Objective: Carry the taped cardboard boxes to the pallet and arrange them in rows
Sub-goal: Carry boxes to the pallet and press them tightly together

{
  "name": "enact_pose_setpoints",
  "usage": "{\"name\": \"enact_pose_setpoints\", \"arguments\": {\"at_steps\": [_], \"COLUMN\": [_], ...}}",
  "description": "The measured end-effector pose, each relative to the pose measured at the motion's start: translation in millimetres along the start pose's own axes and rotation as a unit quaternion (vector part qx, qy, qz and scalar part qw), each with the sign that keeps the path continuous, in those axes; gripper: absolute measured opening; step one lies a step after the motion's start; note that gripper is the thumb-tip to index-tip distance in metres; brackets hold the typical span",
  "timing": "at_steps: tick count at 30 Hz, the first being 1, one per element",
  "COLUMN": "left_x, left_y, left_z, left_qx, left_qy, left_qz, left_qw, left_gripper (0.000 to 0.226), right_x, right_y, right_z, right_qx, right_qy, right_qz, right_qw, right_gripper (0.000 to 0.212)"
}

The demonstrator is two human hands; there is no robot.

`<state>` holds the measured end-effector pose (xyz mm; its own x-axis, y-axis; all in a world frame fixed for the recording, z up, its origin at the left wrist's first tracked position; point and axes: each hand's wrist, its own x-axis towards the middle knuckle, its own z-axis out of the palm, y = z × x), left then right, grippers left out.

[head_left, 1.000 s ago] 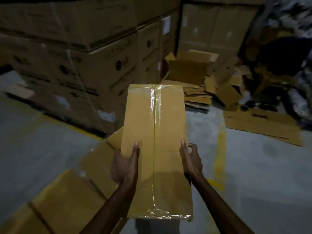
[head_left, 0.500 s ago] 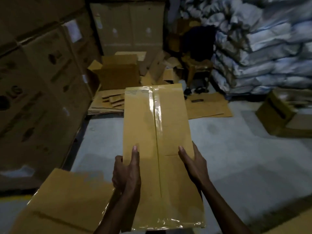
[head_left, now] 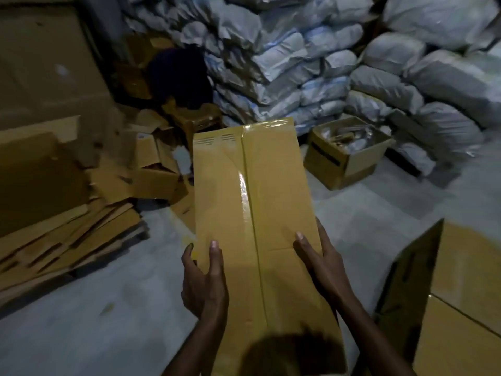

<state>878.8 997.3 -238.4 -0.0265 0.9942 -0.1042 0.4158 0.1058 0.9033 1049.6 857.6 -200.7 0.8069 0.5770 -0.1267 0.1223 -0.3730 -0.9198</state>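
The carrying step was in hand. The taped box [head_left: 254,213] was in the air above the floor [head_left: 95,335], its long side pointing away. The left grip [head_left: 203,280] clasped its left edge, thumb on top and fingers curled round the side. The right grip [head_left: 322,264] clasped the right edge, thumb on top, fingers hidden below. No pallet showed. Stacked boxes [head_left: 461,308] stood close by at the lower right, perhaps the rows. The next move likely called for turning toward them and setting the box down flush against a neighbour.

left hand [head_left: 204,279], right hand [head_left: 321,260]; thumbs forward
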Motion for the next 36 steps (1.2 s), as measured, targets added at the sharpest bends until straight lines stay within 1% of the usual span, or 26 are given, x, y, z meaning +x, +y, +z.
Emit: {"name": "enact_pose_setpoints", "arguments": {"at_steps": [2, 5, 8, 10, 12, 14, 16, 18, 20, 23, 25, 27, 30, 32, 34, 36], "left_x": [19.2, 42.0, 67.0, 80.2, 91.8, 102.8, 114.5, 120.6, 123.1, 124.6, 123.1, 121.6, 123.8, 125.0, 122.5, 115.0], "left_y": [20.8, 45.6, 74.5, 95.9, 123.4, 153.7, 183.6, 211.7, 235.2, 271.1, 294.1, 316.2, 351.0, 380.8, 414.0, 447.0], "left_z": [37.5, 96.8, 165.2, 209.3, 253.3, 295.5, 340.1, 382.0, 427.0, 504.5, 562.0, 618.3, 705.1, 763.3, 817.7, 873.8], "left_qx": [0.012, 0.008, 0.019, 0.032, 0.049, 0.038, 0.028, 0.04, 0.03, 0.017, 0.008, 0.007, 0.01, 0.012, 0.034, 0.027], "left_qy": [-0.051, -0.114, -0.172, -0.197, -0.223, -0.252, -0.273, -0.294, -0.315, -0.351, -0.374, -0.399, -0.428, -0.444, -0.451, -0.467], "left_qz": [0.029, 0.048, 0.055, 0.063, 0.074, 0.079, 0.102, 0.127, 0.134, 0.141, 0.147, 0.157, 0.178, 0.188, 0.206, 0.236], "left_qw": [0.998, 0.992, 0.983, 0.978, 0.971, 0.964, 0.956, 0.946, 0.939, 0.925, 0.916, 0.903, 0.886, 0.876, 0.868, 0.852], "left_gripper": [0.094, 0.084, 0.09, 0.092, 0.087, 0.082, 0.083, 0.085, 0.085, 0.093, 0.089, 0.076, 0.062, 0.063, 0.071, 0.078], "right_x": [29.4, 76.3, 133.0, 171.9, 211.4, 250.5, 288.6, 319.9, 350.0, 399.6, 437.2, 476.2, 538.8, 580.7, 619.4, 657.6], "right_y": [-0.1, 8.7, 17.9, 23.9, 26.2, 27.2, 29.9, 30.5, 32.0, 34.1, 42.6, 48.8, 53.9, 55.5, 54.2, 57.1], "right_z": [-13.4, -32.0, -55.2, -72.5, -92.5, -111.6, -131.6, -150.8, -172.6, -214.6, -244.4, -273.1, -313.5, -339.8, -366.6, -398.6], "right_qx": [0.002, 0.017, 0.036, 0.046, 0.056, 0.066, 0.077, 0.088, 0.102, 0.109, 0.106, 0.095, 0.105, 0.111, 0.113, 0.121], "right_qy": [0.023, 0.061, 0.099, 0.112, 0.131, 0.15, 0.171, 0.196, 0.221, 0.258, 0.288, 0.317, 0.36, 0.385, 0.408, 0.441], "right_qz": [0.017, 0.034, 0.052, 0.067, 0.095, 0.114, 0.12, 0.126, 0.125, 0.129, 0.133, 0.147, 0.171, 0.178, 0.188, 0.195], "right_qw": [1.0, 0.997, 0.993, 0.99, 0.985, 0.98, 0.975, 0.968, 0.962, 0.951, 0.943, 0.932, 0.911, 0.899, 0.886, 0.868], "right_gripper": [0.098, 0.096, 0.095, 0.099, 0.107, 0.111, 0.108, 0.103, 0.101, 0.097, 0.097, 0.1, 0.092, 0.091, 0.096, 0.098]}}
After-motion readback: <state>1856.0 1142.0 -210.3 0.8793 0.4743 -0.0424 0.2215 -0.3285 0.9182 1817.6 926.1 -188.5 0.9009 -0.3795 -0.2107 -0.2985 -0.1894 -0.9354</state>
